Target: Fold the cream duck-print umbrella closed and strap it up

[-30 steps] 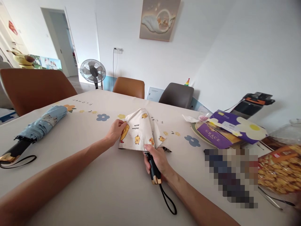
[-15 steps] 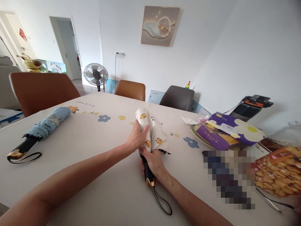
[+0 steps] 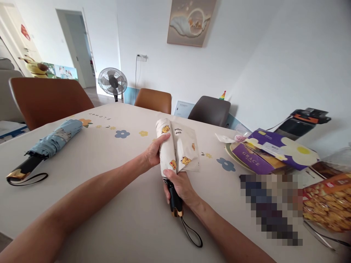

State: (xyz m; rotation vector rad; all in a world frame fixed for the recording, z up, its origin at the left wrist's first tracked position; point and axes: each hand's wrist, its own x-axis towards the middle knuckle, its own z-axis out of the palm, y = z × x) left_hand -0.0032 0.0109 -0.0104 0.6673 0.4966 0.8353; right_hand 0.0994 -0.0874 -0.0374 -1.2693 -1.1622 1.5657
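Note:
Between my hands is a folded cream umbrella (image 3: 166, 146) printed with yellow ducks, its black and gold handle toward me and a thin wrist strap hanging from the end. My left hand (image 3: 155, 149) is closed around the left side of the canopy, thumb across its front. Lower down, my right hand (image 3: 181, 186) grips the base of the canopy just above the handle, thumb on the cloth. A loose panel of fabric (image 3: 188, 146) sticks out to the right. Off to the left lies a light blue folded umbrella (image 3: 56, 138) with a similar handle and strap.
A purple box (image 3: 249, 159) rests on a plate at the right, near a bag of nut snacks (image 3: 326, 204) and a blurred-out patch. Behind stands a black-lidded container (image 3: 298, 124). Chairs (image 3: 153, 100) and a fan (image 3: 113, 82) are beyond the flower-printed tablecloth (image 3: 123, 175).
The loose panel on the right has spread wider and flatter, showing printed lettering. My left hand has shifted slightly left on the canopy; my right hand keeps its hold. The view has tilted a little downward.

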